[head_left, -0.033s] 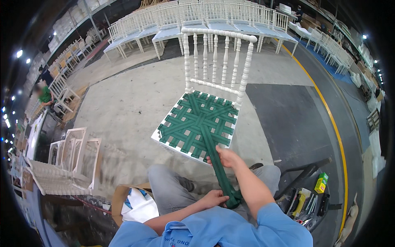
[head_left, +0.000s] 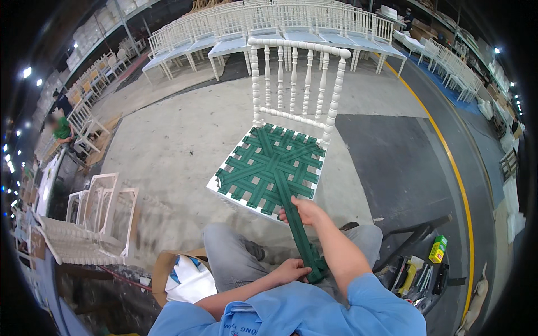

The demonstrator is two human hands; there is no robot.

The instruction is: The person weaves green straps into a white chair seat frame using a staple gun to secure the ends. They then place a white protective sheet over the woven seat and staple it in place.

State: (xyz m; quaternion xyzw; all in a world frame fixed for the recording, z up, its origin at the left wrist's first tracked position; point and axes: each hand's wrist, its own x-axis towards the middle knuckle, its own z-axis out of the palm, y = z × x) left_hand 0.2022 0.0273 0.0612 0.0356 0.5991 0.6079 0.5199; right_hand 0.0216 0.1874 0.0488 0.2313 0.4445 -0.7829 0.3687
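Note:
A white chair (head_left: 337, 99) with turned spindles stands in front of me, its seat frame woven with flat green webbing (head_left: 255, 168) in a crisscross. From the middle of the seat, a loose green webbing strap (head_left: 297, 228) runs over the front edge down to my lap. My right hand (head_left: 303, 211) is closed around this strap just off the seat's front edge, some fingertips beneath it. Lower down, my left hand (head_left: 292, 270) pinches the strap beside its bunched end (head_left: 318, 270), partly hidden by my right forearm.
On the right, a dark tool stand (head_left: 420, 284) holds screwdrivers, a yellow-handled tool and a green-yellow box (head_left: 438, 249). A cardboard box (head_left: 162, 274) with white material sits at lower left, near a white chair lying over (head_left: 84, 241). Rows of white chairs (head_left: 224, 42) line the back; people sit far left.
The bunched end of the strap by my left hand has shifted slightly. My right hand has moved a touch to the left; the chair stays put.

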